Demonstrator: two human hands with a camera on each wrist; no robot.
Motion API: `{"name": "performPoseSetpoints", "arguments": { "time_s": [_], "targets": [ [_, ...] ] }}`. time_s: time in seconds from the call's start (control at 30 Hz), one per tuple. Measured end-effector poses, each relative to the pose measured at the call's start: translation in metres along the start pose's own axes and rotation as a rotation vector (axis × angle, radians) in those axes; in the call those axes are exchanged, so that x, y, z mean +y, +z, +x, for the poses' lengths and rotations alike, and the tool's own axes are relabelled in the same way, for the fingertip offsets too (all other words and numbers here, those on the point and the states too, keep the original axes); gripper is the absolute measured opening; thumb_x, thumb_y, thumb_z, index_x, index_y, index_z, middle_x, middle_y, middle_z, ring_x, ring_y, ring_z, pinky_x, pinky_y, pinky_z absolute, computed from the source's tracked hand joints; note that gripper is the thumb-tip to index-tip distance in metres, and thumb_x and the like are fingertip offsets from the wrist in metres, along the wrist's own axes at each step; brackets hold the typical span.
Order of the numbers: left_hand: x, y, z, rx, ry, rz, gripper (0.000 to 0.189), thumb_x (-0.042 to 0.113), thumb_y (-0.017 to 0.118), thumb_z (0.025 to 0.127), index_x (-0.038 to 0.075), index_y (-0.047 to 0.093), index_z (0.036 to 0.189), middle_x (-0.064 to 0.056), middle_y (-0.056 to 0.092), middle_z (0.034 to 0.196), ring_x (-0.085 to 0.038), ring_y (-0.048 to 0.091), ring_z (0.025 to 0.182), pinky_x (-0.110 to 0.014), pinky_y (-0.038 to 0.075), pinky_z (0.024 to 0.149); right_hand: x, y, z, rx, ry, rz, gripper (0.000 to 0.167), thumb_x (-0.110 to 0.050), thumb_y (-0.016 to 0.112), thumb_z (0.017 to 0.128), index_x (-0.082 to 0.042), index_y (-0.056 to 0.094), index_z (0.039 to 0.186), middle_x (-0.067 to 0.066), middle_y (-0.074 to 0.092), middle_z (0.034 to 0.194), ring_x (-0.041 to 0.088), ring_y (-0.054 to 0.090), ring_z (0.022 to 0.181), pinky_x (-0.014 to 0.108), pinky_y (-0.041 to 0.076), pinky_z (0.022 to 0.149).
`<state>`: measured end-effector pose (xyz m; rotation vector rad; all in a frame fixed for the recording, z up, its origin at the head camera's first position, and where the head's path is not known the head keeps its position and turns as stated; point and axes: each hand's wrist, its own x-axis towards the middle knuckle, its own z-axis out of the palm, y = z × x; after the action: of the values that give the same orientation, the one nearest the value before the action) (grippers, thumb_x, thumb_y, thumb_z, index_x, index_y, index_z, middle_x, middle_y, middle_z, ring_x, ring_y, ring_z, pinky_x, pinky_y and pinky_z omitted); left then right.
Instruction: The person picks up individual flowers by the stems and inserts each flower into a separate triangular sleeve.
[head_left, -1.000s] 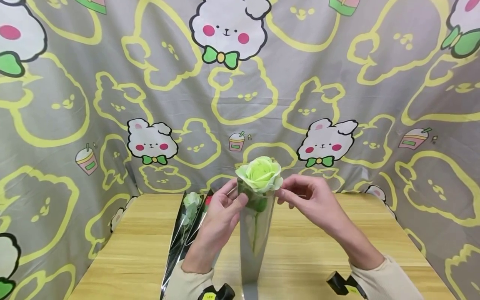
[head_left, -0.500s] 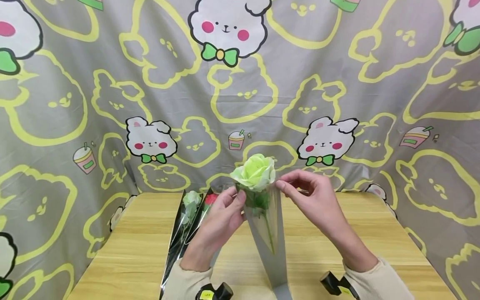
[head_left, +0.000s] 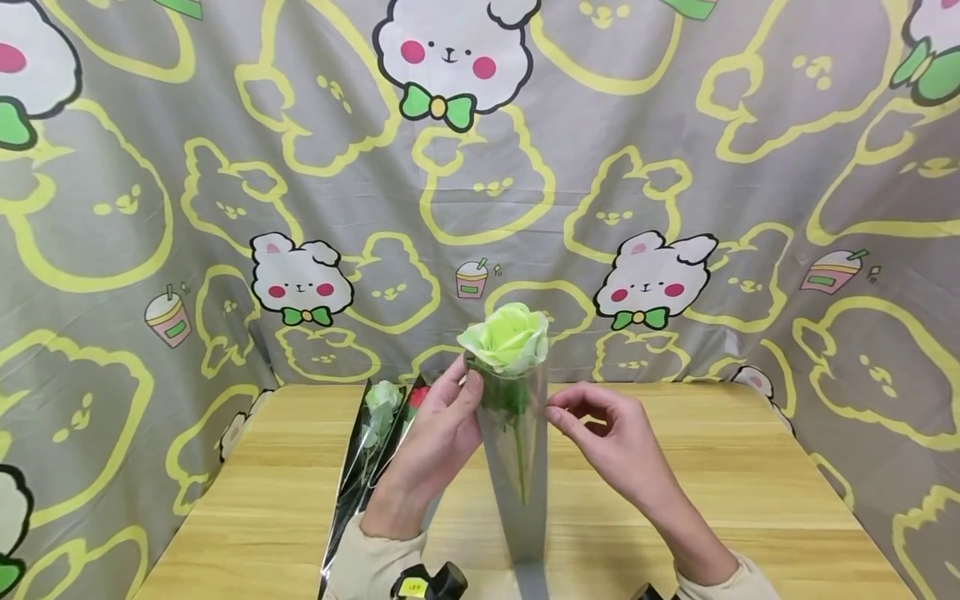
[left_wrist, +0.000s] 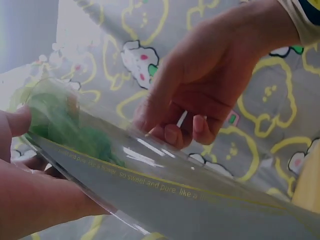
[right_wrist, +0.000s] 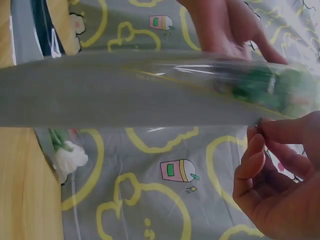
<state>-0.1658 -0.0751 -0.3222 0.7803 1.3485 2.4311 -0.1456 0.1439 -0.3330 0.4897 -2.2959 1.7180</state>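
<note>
A pale green rose [head_left: 506, 337] stands upright in a tapered flower sleeve [head_left: 520, 483], clear in front with a grey back. Its bloom rises above the sleeve's mouth, and the stem shows through the film. My left hand [head_left: 438, 437] grips the sleeve's upper left side, thumb in front and fingers behind. Lower down on the opposite side, my right hand [head_left: 615, 437] pinches the sleeve's edge between thumb and forefinger. Gold lettering runs along the sleeve [left_wrist: 165, 182] in the left wrist view. Green leaves [right_wrist: 255, 85] press against the film in the right wrist view.
Left of my left forearm lie flowers in black-backed sleeves: a whitish-green rose [head_left: 384, 400] and a red flower [head_left: 418, 398], partly hidden by the hand. Under everything is a wood-grain table [head_left: 712, 467]. A grey cartoon-print curtain [head_left: 480, 200] hangs behind and at both sides.
The sleeve's lower end swung right, then partway back left. My right hand has moved from beside the bloom down the sleeve's right edge. The left hand keeps its hold near the mouth.
</note>
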Motion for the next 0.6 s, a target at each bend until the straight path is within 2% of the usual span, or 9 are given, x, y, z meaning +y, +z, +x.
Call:
{"name": "performPoseSetpoints", "arguments": {
  "time_s": [0.1, 0.17, 0.3, 0.37, 0.43, 0.5, 0.6],
  "targets": [
    [0.002, 0.001, -0.001, -0.018, 0.007, 0.088, 0.072, 0.034, 0.050, 0.107, 0.008, 0.014, 0.164, -0.012, 0.022, 0.167, -0.023, 0.021, 0.153, -0.033, 0.027, 0.120, -0.002, 0.004, 0.000, 0.013, -0.022, -0.011, 0.004, -0.015, 0.078, 0.093, -0.012, 0.076, 0.095, 0.000, 0.071, 0.090, 0.016, 0.066, 0.081, 0.027, 0.056, 0.062],
    [0.004, 0.000, -0.004, -0.031, -0.022, 0.125, 0.076, 0.039, 0.049, 0.107, 0.009, 0.010, 0.165, -0.013, 0.017, 0.168, -0.024, 0.016, 0.154, -0.034, 0.025, 0.121, -0.002, 0.005, 0.000, 0.027, -0.031, -0.017, 0.005, -0.016, 0.078, 0.093, -0.012, 0.076, 0.095, -0.001, 0.071, 0.089, 0.016, 0.066, 0.079, 0.027, 0.055, 0.061],
    [0.006, -0.006, -0.010, -0.068, -0.090, 0.138, 0.083, 0.050, 0.046, 0.104, 0.015, 0.001, 0.166, -0.013, 0.011, 0.170, -0.027, 0.012, 0.155, -0.049, 0.026, 0.120, -0.003, 0.002, -0.001, 0.074, -0.030, -0.004, 0.005, -0.015, 0.078, 0.093, -0.011, 0.076, 0.095, 0.001, 0.072, 0.088, 0.018, 0.067, 0.076, 0.030, 0.059, 0.065],
    [0.007, -0.008, -0.011, -0.054, -0.091, 0.140, 0.082, 0.049, 0.045, 0.105, 0.016, 0.001, 0.166, -0.014, 0.015, 0.169, -0.029, 0.018, 0.154, -0.056, 0.031, 0.116, -0.002, -0.001, -0.001, 0.096, -0.024, 0.018, 0.005, -0.013, 0.078, 0.093, -0.009, 0.075, 0.095, 0.003, 0.071, 0.088, 0.020, 0.067, 0.075, 0.032, 0.060, 0.067],
    [0.005, -0.010, -0.012, 0.008, -0.056, 0.148, 0.076, 0.041, 0.048, 0.108, 0.013, 0.007, 0.165, -0.016, 0.027, 0.165, -0.029, 0.032, 0.149, -0.058, 0.041, 0.109, -0.002, -0.003, -0.001, 0.110, -0.021, 0.042, 0.005, -0.011, 0.077, 0.094, -0.007, 0.074, 0.095, 0.006, 0.070, 0.089, 0.021, 0.066, 0.074, 0.032, 0.060, 0.067],
    [0.003, -0.010, -0.011, 0.107, -0.002, 0.181, 0.063, 0.029, 0.052, 0.109, 0.008, 0.022, 0.160, -0.017, 0.047, 0.152, -0.027, 0.051, 0.136, -0.051, 0.051, 0.100, -0.001, -0.004, 0.000, 0.122, -0.020, 0.056, 0.005, -0.011, 0.077, 0.094, -0.006, 0.074, 0.095, 0.007, 0.070, 0.089, 0.021, 0.065, 0.073, 0.031, 0.059, 0.065],
    [-0.001, -0.008, -0.007, 0.266, 0.093, 0.238, 0.031, 0.010, 0.057, 0.106, -0.001, 0.049, 0.134, -0.012, 0.066, 0.123, -0.022, 0.066, 0.112, -0.044, 0.058, 0.088, -0.001, -0.003, 0.001, 0.135, -0.028, 0.065, 0.006, -0.010, 0.077, 0.094, -0.006, 0.074, 0.095, 0.008, 0.070, 0.088, 0.022, 0.063, 0.072, 0.028, 0.058, 0.063]
  ]
}}
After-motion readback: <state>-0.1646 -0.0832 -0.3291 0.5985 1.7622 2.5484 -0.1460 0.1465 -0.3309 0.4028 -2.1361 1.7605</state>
